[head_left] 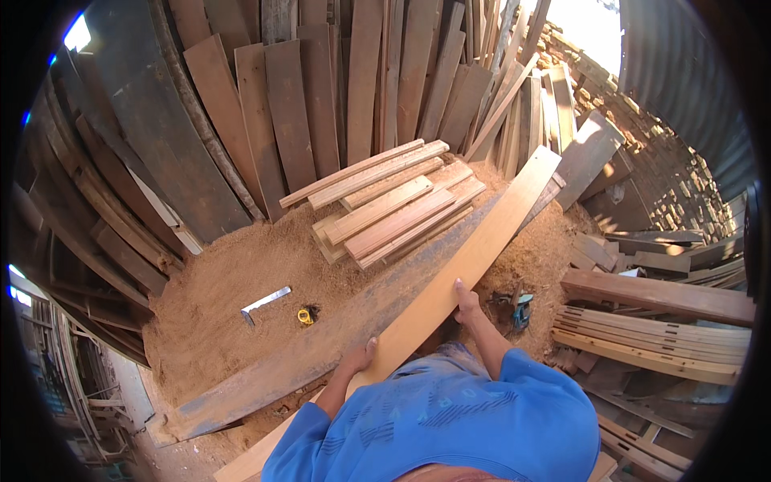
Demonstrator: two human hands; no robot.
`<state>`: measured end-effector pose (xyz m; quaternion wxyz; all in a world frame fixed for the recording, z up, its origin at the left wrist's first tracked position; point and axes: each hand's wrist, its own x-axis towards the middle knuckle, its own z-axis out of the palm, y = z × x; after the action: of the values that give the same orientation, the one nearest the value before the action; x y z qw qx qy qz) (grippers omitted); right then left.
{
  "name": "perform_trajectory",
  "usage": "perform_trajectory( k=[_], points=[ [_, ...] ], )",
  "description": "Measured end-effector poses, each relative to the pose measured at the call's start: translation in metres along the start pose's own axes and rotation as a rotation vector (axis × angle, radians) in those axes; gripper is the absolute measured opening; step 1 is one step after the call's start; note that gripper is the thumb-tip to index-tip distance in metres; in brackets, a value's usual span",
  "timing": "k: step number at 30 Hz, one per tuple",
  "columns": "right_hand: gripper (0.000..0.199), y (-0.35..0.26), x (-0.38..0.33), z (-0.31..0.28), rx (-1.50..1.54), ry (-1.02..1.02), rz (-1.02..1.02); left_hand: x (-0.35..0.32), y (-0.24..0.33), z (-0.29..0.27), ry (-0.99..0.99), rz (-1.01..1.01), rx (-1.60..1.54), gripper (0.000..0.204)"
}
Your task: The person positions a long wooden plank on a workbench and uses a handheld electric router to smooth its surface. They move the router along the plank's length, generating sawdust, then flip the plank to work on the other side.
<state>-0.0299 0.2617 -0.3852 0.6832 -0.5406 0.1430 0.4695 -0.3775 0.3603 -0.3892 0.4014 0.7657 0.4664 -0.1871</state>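
A long, smooth, light-brown plank point(494, 233) runs diagonally in front of my body, from the lower left up to the far right. My left hand point(360, 356) is closed on its near part, thumb along the upper face. Farther up the board, my right hand point(466, 305) grips the edge nearest me, its thumb on the face as well. The fingers of both hands are mostly hidden beneath the wood. Under and beside the plank lies a weathered, dusty beam point(273, 377). My torso covers part of the plank's lower stretch.
Sawdust point(201, 321) covers the ground, with a try square point(267, 300) and a yellow tape measure point(305, 316) on it. Cut timbers point(393, 213) are stacked beyond. A teal tool point(521, 312) sits right of my hand, near slotted boards point(642, 341). Boards point(317, 104) lean along the back.
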Motion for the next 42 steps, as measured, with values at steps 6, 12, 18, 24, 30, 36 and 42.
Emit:
perform_trajectory(
  k=[6, 12, 18, 24, 30, 36, 42],
  points=[
    [0.051, 0.035, 0.014, -0.015, 0.021, 0.091, 0.083, 0.024, -0.041, 0.013, -0.005, 0.021, 0.03, 0.091],
    [0.048, 0.034, 0.025, -0.031, -0.029, 0.202, 0.068, 0.015, 0.023, -0.037, -0.265, -0.049, 0.009, 0.079],
    [0.043, 0.024, 0.005, -0.01, -0.019, 0.186, 0.018, 0.042, -0.01, -0.035, -0.218, -0.064, -0.01, 0.082],
    [0.039, 0.027, 0.026, -0.02, 0.026, 0.155, -0.061, 0.054, 0.001, -0.049, -0.19, -0.012, 0.076, 0.09],
    [0.049, 0.009, 0.025, 0.02, -0.449, 0.38, -0.026, 0.026, 0.01, -0.056, -0.05, 0.197, 0.303, 0.081],
    [0.057, -0.02, -0.008, 0.068, -0.779, 0.371, 0.014, 0.004, 0.006, -0.043, 0.045, 0.122, 0.207, 0.059],
    [0.059, -0.012, 0.005, 0.062, -0.717, 0.287, 0.001, 0.022, 0.011, -0.063, -0.002, 0.081, 0.356, 0.049]
  ],
)
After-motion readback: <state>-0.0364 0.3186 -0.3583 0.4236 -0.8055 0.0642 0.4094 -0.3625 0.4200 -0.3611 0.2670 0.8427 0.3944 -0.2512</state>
